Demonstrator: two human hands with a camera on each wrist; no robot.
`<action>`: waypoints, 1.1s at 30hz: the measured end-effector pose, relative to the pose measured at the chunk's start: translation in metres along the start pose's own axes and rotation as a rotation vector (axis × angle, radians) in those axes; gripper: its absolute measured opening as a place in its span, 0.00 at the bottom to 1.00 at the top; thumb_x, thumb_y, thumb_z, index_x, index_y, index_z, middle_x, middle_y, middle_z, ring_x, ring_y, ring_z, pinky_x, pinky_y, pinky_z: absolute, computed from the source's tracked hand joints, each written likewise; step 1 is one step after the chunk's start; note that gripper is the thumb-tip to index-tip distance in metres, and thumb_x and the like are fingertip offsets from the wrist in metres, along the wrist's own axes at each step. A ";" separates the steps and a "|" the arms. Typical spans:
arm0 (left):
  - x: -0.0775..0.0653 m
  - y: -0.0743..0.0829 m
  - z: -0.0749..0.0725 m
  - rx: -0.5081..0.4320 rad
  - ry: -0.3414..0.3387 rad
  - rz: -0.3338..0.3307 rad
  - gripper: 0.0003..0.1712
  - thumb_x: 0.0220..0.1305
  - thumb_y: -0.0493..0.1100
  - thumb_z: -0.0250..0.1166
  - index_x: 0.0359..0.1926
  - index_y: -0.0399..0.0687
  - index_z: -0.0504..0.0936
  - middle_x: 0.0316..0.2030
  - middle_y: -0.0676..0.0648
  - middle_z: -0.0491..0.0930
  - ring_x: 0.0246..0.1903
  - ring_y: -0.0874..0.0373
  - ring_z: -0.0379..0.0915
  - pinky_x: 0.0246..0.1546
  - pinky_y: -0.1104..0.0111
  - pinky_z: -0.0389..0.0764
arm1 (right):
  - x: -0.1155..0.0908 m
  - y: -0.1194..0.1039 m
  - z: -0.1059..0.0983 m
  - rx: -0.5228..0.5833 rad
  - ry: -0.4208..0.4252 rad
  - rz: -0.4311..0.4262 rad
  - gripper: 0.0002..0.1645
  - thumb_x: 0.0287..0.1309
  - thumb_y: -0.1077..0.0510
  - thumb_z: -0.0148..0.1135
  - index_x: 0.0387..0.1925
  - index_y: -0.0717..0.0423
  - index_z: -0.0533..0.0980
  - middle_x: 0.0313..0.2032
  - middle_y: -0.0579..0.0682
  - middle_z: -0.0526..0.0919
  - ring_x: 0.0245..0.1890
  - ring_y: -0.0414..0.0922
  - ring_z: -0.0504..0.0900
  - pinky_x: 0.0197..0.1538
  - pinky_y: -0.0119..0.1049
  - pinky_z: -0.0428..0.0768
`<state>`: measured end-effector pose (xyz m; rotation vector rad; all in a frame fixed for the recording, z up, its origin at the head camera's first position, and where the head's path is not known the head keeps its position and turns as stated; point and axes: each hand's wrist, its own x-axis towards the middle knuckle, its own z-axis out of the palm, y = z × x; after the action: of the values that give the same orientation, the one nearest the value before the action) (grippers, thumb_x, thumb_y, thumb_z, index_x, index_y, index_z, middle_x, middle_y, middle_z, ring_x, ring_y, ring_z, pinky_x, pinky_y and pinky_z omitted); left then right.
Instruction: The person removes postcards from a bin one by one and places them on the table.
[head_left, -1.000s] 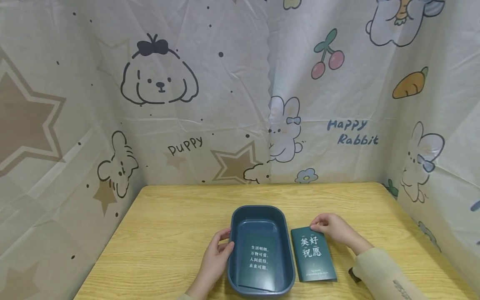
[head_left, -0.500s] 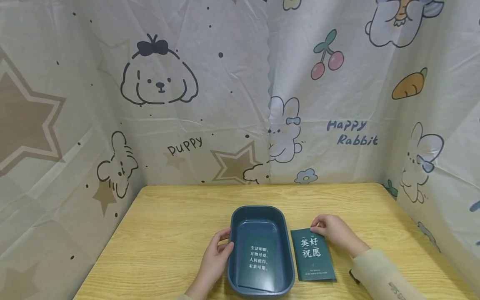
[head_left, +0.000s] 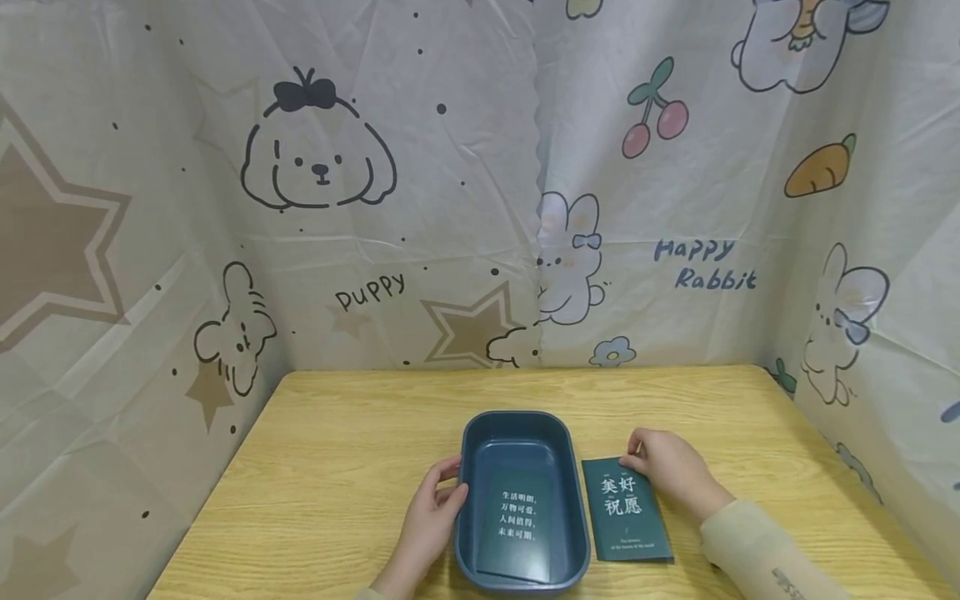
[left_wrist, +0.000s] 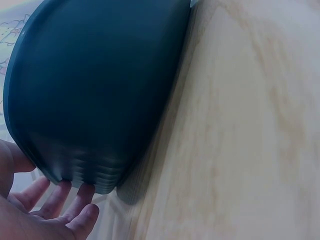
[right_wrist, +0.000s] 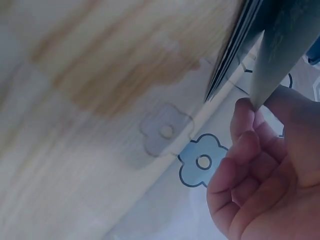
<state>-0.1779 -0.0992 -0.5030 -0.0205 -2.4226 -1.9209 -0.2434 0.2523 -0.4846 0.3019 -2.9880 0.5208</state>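
Note:
A deep dark blue-green plastic tray (head_left: 555, 429) stands on the table with a green printed card (head_left: 517, 550) lying flat inside. My left hand (head_left: 431, 517) holds the tray's left side. In the left wrist view its thumb is at the rim and several fingertips touch the outer wall. Right of the tray, another green card (head_left: 630, 533) with white characters tops a small stack. My right hand (head_left: 675, 471) pinches that card's far edge between thumb and forefinger. The right wrist view shows the pinched corner lifted away from the cards (right_wrist: 232, 55) beneath.
The wood-grain table (head_left: 360, 450) ends at a cartoon-printed cloth (head_left: 405, 208) behind and on both sides. A small dark thing (head_left: 716, 568) is mostly hidden under my right sleeve.
My right forearm has shifted slightly left, so the sleeve covers more of the small dark thing. The left hand and tray have stayed in place.

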 end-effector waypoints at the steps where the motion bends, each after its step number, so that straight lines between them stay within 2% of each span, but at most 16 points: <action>1: 0.000 0.000 0.000 -0.001 -0.001 0.000 0.23 0.68 0.40 0.56 0.63 0.48 0.69 0.57 0.38 0.72 0.49 0.49 0.74 0.50 0.52 0.80 | 0.000 0.000 0.000 -0.019 0.005 -0.001 0.11 0.51 0.49 0.68 0.27 0.51 0.77 0.16 0.43 0.74 0.17 0.40 0.68 0.22 0.36 0.71; 9: -0.001 0.000 0.000 0.004 0.001 0.002 0.23 0.68 0.41 0.56 0.63 0.49 0.69 0.58 0.38 0.72 0.49 0.48 0.74 0.50 0.52 0.81 | 0.001 0.002 0.006 -0.109 0.030 -0.019 0.14 0.48 0.47 0.70 0.26 0.50 0.76 0.21 0.44 0.79 0.20 0.40 0.70 0.25 0.39 0.76; 15: 0.000 -0.002 0.001 0.010 0.006 0.003 0.22 0.67 0.39 0.56 0.62 0.48 0.70 0.56 0.38 0.73 0.49 0.49 0.75 0.50 0.52 0.80 | 0.001 0.007 0.012 -0.145 0.037 -0.030 0.15 0.47 0.46 0.70 0.24 0.49 0.75 0.19 0.44 0.78 0.19 0.40 0.69 0.23 0.38 0.75; 33: -0.001 -0.001 0.000 0.001 0.005 0.018 0.22 0.67 0.38 0.56 0.62 0.47 0.70 0.56 0.37 0.73 0.48 0.48 0.75 0.50 0.52 0.81 | 0.002 0.006 0.014 -0.156 0.019 -0.015 0.17 0.50 0.46 0.69 0.26 0.51 0.72 0.16 0.43 0.73 0.17 0.40 0.68 0.19 0.35 0.69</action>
<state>-0.1771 -0.0998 -0.5043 -0.0377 -2.4121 -1.9102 -0.2474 0.2528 -0.4990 0.3034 -2.9830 0.2855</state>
